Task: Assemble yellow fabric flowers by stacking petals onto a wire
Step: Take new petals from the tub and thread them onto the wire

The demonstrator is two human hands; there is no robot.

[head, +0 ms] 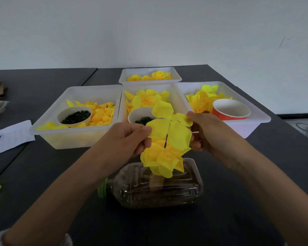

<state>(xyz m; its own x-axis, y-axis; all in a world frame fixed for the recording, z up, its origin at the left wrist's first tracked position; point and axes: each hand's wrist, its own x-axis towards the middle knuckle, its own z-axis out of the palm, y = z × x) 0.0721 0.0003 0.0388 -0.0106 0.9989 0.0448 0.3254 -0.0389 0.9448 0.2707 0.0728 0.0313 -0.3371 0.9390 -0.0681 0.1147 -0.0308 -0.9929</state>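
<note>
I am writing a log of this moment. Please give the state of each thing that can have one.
Petal layer: on the wire, pinched by both hands.
Left hand: pinching its left edge.
Right hand: pinching its right edge.
Flower: partly built, above the bottle.
Bottle: on its side, capped.
Red cup: upright, looks empty.

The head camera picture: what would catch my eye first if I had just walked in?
First, the bright yellow petal layer at the centre, pinched at its edges by the left hand and the right hand, above a half-built flower. Under it a clear plastic bottle lies on its side on the dark table. Behind stand white trays of yellow petals, the right one holding a red paper cup.
</note>
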